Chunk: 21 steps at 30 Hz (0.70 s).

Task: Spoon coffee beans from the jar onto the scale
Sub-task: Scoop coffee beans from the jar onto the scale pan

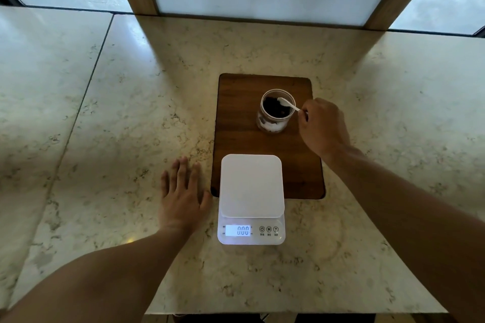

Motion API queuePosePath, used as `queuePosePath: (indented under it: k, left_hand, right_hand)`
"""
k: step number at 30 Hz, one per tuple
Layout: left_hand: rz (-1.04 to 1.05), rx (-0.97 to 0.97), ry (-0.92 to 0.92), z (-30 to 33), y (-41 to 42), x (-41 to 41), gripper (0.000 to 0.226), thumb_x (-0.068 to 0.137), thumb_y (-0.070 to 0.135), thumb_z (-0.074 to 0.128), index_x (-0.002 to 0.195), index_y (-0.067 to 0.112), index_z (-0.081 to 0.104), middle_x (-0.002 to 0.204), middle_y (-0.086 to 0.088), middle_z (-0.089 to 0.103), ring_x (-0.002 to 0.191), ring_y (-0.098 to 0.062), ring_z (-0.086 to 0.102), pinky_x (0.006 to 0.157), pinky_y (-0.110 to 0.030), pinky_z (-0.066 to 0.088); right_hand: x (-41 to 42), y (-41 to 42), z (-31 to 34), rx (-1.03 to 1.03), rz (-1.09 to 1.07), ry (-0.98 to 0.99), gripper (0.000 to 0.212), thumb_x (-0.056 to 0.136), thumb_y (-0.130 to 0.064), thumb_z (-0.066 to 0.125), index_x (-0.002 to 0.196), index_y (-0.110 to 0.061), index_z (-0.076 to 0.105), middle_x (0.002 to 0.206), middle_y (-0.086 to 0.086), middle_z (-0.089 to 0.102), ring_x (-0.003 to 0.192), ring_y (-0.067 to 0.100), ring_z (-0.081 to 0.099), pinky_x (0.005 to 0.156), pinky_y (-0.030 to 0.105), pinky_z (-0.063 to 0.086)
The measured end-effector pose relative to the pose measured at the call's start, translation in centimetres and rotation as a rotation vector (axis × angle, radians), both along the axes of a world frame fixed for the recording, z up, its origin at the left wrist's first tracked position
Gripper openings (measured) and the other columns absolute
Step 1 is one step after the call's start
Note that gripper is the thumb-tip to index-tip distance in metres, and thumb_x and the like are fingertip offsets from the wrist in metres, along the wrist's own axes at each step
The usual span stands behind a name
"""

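1. my right hand (321, 126) pinches the white spoon (288, 104), its bowl inside the open jar (275, 111) of coffee beans (275, 109) on the wooden board (241, 118).
2. my left hand (182, 191) lies flat and spread on the counter (131, 86), just beside the bare scale (251, 186).

Scale (251, 186) platform bare; jar (276, 110) mouth blocked by spoon (288, 104).

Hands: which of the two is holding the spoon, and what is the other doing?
The right hand pinches the white spoon, whose bowl is in the open jar. The left hand lies flat and empty on the marble counter beside the scale.
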<state>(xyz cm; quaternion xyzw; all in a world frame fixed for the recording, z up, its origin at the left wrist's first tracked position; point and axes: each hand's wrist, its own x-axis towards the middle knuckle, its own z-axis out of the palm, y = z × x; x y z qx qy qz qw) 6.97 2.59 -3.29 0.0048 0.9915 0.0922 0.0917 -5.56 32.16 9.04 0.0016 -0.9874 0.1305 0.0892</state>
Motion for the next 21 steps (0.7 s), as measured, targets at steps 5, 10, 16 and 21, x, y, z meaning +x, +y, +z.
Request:
queuePosePath:
  k: [5, 10, 16, 21]
  left_hand:
    - [0.002, 0.001, -0.009, 0.1, 0.0, -0.1, 0.075, 0.091, 0.055, 0.013, 0.156, 0.018, 0.006, 0.166, -0.011, -0.005, 0.150, -0.023, -0.019, 0.122, -0.048, -0.006]
    - [-0.006, 0.010, -0.011, 0.3, 0.0, 0.0, 0.075, 0.091, 0.054, 0.014, 0.156, 0.018, 0.005, 0.166, -0.011, -0.005, 0.150, -0.024, -0.018, 0.122, -0.048, -0.007]
    - [-0.003, 0.019, -0.014, 0.2, 0.0, -0.1, 0.075, 0.091, 0.054, 0.012, 0.156, 0.018, 0.003, 0.165, -0.010, -0.007, 0.150, -0.024, -0.019, 0.122, -0.048, -0.006]
    - [-0.001, 0.006, -0.034, 0.3, 0.1, -0.2, 0.074, 0.090, 0.053, 0.011, 0.156, 0.019, 0.001, 0.166, -0.010, -0.008, 0.150, -0.024, -0.019, 0.122, -0.049, -0.006]
  right_hand:
    - [-0.7, -0.2, 0.0, 0.028, -0.030, -0.077, 0.022, 0.095, -0.014, 0.055, 0.087, 0.000, 0.069, 0.087, 0.018, 0.068, 0.077, 0.035, 0.062, 0.062, 0.034, 0.043]
    - [-1.4, -0.3, 0.2, 0.016, -0.097, -0.154, 0.023, 0.093, -0.015, 0.057, 0.085, -0.002, 0.073, 0.081, 0.018, 0.070, 0.068, 0.028, 0.058, 0.059, 0.031, 0.041]
    - [-2.0, -0.7, 0.4, -0.039, -0.154, -0.216, 0.026, 0.094, -0.016, 0.056, 0.081, -0.001, 0.073, 0.072, 0.016, 0.067, 0.061, 0.026, 0.059, 0.055, 0.030, 0.050]
    - [-2.8, -0.7, -0.1, -0.110, -0.229, -0.270, 0.026, 0.094, -0.018, 0.056, 0.083, -0.003, 0.075, 0.075, 0.015, 0.069, 0.059, 0.022, 0.056, 0.059, 0.032, 0.054]
